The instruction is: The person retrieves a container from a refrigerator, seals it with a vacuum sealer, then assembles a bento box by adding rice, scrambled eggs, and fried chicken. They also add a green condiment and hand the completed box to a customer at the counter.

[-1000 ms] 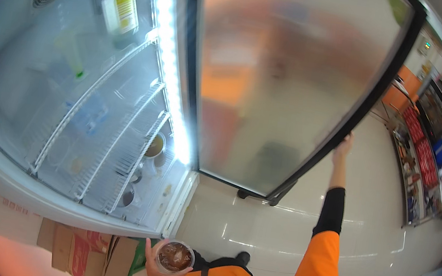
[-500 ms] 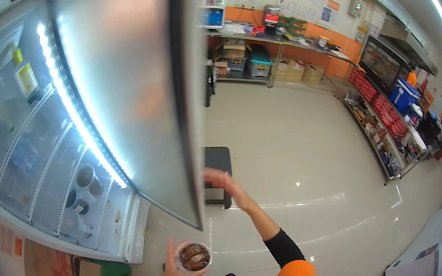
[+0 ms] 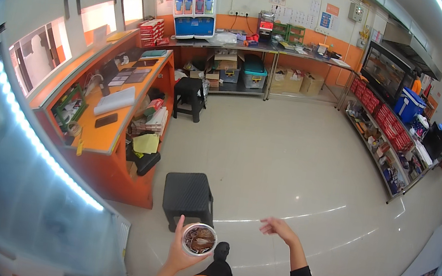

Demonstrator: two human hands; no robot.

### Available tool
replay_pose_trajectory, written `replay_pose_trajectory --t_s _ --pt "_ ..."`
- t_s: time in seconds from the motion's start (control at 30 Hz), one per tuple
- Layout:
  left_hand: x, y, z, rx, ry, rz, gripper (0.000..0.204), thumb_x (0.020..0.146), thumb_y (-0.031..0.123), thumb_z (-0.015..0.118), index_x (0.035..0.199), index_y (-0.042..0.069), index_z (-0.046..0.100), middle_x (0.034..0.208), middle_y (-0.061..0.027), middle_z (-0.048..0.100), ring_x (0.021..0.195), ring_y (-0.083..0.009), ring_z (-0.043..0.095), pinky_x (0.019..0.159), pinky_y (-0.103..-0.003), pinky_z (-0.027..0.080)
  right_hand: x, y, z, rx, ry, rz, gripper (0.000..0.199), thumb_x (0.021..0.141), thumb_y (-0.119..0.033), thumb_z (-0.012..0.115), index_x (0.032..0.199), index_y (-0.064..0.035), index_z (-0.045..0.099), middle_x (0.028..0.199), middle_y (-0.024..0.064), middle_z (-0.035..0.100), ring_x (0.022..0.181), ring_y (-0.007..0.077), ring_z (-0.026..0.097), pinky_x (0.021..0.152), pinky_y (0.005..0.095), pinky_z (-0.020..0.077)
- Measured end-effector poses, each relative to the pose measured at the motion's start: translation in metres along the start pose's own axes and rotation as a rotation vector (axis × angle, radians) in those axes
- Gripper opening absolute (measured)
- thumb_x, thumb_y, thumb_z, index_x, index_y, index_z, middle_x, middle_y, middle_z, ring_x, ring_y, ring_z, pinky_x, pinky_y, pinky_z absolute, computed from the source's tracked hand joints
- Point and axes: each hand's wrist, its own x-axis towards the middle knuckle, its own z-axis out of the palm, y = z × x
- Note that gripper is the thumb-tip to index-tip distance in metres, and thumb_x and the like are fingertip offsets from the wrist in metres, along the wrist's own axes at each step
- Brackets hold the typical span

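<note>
My left hand (image 3: 178, 250) is wrapped round a clear cup of dark iced drink (image 3: 199, 240), held upright in front of my body. Ice shows through the cup's round top. Out to the right, my right hand (image 3: 276, 227) hangs over the floor with its fingers loosely extended and nothing in them. To the left stands a lit glass-door fridge (image 3: 44, 186), its door closed or nearly so. A dark grey plastic stool (image 3: 186, 187) is just beyond the cup.
An orange counter (image 3: 100, 135) with papers and a phone runs along the left. Behind it is a blue-and-white drink dispenser (image 3: 194, 21) on a steel table. A shelf rack with red boxes (image 3: 387, 122) lines the right side. A white chest-like appliance (image 3: 423, 268) stands near right.
The fridge door has swung from wide open back over the fridge, uncovering the counter. My right hand has left the door and moved right; the cup stays in my left hand.
</note>
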Motion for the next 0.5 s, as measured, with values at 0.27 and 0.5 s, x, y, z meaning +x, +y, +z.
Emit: replay_pose_trajectory --t_s 0.27,0.5 --pt "0.232 -0.059 0.041 0.092 0.032 0.061 0.122 0.057 0.012 0.087 0.146 0.001 0.004 0.12 -0.0167 0.052 0.112 -0.0252 0.054 0.098 -0.036 0.043 0.045 0.283 -0.136 -0.423 0.199 0.844 0.039 0.084 -0.038 0.056 0.099 -0.0035 0.068 0.096 0.017 0.068 0.097 0.0303 0.064 0.084 0.0379 0.0501" --pt "0.449 -0.122 0.092 0.114 0.019 0.099 0.118 0.059 0.011 0.085 0.146 0.002 0.006 0.119 -0.0143 0.051 0.109 -0.0239 0.055 0.096 -0.036 0.045 0.09 0.254 -0.125 -0.16 0.429 0.716 0.027 0.081 -0.028 0.061 0.094 -0.0061 0.07 0.092 0.0148 0.069 0.091 0.0262 0.065 0.08 0.0356 0.0508"
